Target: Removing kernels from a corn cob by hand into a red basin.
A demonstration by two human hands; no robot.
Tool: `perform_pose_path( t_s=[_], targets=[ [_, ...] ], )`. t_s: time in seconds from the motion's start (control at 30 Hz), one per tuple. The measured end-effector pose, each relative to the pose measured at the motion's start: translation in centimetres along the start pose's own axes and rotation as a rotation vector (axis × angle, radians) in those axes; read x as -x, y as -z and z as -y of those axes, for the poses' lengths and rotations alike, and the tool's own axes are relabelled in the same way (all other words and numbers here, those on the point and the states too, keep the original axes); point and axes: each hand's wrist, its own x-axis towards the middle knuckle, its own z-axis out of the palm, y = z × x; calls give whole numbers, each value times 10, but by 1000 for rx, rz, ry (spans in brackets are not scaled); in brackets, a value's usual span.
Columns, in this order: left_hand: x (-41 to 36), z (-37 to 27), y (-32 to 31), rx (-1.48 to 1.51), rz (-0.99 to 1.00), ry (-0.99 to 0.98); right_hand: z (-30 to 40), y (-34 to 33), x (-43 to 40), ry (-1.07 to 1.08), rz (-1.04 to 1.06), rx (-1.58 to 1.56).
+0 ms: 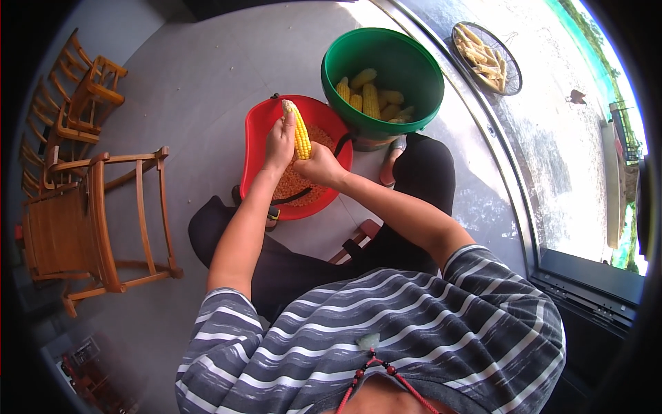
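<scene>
An ear of yellow corn (pixel 300 133) is held tilted between my two hands, above a red plastic tub (pixel 254 134). My left hand (pixel 281 145) wraps the ear's upper part, thumb along its side. Lower down, my right hand (pixel 320 166) grips the bottom end, its fingers partly hidden. Loose corn kernels (pixel 297 189) cover the bottom of the tub. Beside the tub, to the right, stands a green plastic bucket (pixel 382 46) with several whole corn ears (pixel 370 101) inside.
A wire basket (pixel 520 77) of pale cobs (pixel 481 57) sits outside, beyond the metal door track (pixel 481 119). Wooden chairs (pixel 98 222) line the left side. My knees (pixel 426 171) flank the tub, and a chicken (pixel 576 97) is on the bright ground outside.
</scene>
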Motion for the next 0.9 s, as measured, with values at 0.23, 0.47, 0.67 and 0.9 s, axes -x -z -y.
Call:
perform_pose_path(
  t_s=[0.23,0.47,0.67,0.9],
  targets=[
    [2,4,6,-224,-45,-167,9,9,6,-167,171,-230],
    [4,4,-5,51,14,-62,5,9,-2,-137,74,-196],
    [14,-3,-5,-110,72,-52,6,17,-2,-140,113,-170],
    [17,5,2,-319,-54,-288,6,17,-1,-182,198,-239]
  ],
)
